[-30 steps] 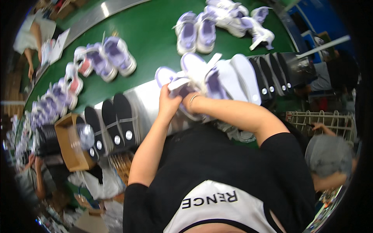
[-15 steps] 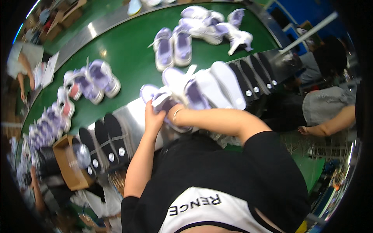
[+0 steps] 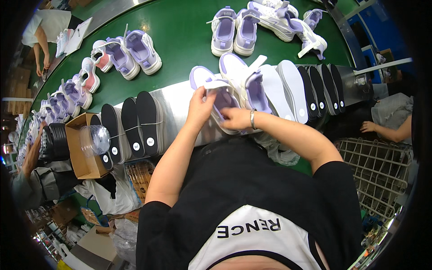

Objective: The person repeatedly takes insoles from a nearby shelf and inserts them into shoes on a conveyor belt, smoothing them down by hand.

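Note:
A white and lilac sneaker [image 3: 202, 77] lies on the metal table edge in front of me, toe pointing away. My left hand [image 3: 201, 107] pinches its tongue and holds the opening wide. At the shoe's heel end, my right hand [image 3: 237, 119] has its fingertips in the opening; they are blurred and partly hidden. The matching sneaker [image 3: 234, 67] lies right beside it, its strap sticking up. White insoles [image 3: 292, 90] are stacked just to the right of the pair.
Bundled black insoles [image 3: 150, 119] stand to the left, near a cardboard box [image 3: 72, 135] with clear plastic inside. More black insoles [image 3: 335, 85] are at right. Across the green belt [image 3: 180, 36] stand several sneakers [image 3: 144, 51]. A wire basket [image 3: 373, 175] and a co-worker's arm [image 3: 391, 135] are at right.
My right hand has drawn back from deep in the sneaker toward its heel. My left hand still holds the tongue. The whole view has shifted, so the table appears higher and further right.

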The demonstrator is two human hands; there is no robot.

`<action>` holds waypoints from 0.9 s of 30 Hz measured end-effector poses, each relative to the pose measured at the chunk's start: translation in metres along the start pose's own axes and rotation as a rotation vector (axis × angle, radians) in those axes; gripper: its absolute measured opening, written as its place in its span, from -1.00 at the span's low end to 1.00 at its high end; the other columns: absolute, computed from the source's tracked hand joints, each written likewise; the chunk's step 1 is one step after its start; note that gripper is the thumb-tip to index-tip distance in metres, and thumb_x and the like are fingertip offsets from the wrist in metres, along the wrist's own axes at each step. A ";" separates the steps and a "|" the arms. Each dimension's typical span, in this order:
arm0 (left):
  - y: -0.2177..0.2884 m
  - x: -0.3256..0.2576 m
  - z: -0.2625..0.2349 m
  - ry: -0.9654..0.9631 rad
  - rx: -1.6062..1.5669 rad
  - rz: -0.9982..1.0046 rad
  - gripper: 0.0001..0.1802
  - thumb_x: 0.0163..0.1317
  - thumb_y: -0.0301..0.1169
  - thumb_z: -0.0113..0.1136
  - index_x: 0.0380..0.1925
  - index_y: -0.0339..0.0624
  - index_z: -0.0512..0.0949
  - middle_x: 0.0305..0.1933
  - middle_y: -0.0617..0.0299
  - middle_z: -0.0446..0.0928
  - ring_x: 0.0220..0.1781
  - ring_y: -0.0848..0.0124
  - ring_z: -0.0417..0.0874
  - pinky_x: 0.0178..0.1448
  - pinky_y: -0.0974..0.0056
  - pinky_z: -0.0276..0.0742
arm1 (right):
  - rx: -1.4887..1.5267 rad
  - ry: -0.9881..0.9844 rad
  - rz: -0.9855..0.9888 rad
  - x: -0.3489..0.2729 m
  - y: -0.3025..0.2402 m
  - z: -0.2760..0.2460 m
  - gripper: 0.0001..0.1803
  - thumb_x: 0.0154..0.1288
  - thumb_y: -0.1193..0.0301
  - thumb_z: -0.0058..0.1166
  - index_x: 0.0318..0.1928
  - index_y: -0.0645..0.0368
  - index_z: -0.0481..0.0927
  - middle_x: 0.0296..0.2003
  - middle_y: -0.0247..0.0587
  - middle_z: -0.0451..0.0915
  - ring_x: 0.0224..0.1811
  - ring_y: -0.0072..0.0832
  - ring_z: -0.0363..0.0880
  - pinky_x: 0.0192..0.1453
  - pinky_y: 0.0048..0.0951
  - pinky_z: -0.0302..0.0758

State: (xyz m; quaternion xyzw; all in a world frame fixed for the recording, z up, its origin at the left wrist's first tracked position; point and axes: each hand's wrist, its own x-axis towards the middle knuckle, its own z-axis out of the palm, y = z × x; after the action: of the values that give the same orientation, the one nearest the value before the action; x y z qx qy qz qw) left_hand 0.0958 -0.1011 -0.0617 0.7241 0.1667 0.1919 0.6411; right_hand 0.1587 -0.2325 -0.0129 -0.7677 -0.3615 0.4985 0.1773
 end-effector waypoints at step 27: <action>0.097 -0.046 -0.020 -0.304 -0.036 -0.169 -0.62 0.06 -0.39 0.10 -0.11 -0.28 0.34 -0.24 0.17 0.46 -0.22 0.44 0.44 -0.14 0.38 0.34 | 0.795 0.402 -0.364 -0.052 -0.018 -0.001 -0.84 0.12 0.38 0.01 -0.43 0.24 0.49 -0.55 -0.44 0.44 -0.49 -0.74 0.34 -0.39 -0.69 0.31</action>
State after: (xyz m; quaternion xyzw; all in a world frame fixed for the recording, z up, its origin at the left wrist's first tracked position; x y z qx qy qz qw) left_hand 0.0460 -0.1183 0.0332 0.7165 0.1246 0.0284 0.6858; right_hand 0.1405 -0.2582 0.0321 -0.6457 -0.2302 0.4007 0.6079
